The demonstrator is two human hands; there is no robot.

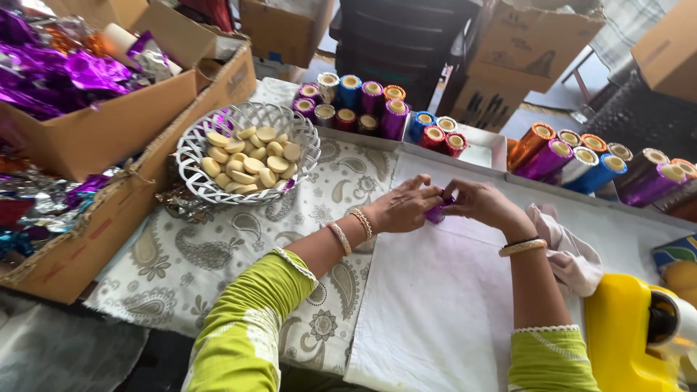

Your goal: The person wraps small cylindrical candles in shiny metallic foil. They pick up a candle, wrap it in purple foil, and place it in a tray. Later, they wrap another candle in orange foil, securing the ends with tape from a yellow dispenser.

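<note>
Now both hands meet over white counter [435,305]: left hand [403,207] and right hand [483,205], fingers pinched on purple foil piece [438,213], wrap half-folded. White basket [190,156] of pale round discs [250,156] seemingly unwrapped; foil rolls [363,105] behind.

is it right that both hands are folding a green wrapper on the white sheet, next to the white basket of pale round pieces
Not quite: the wrapper is purple, not green, as the head view shows. The rest holds: the left hand and right hand both work it over the white sheet, with the white basket of pale round pieces nearby.
</note>
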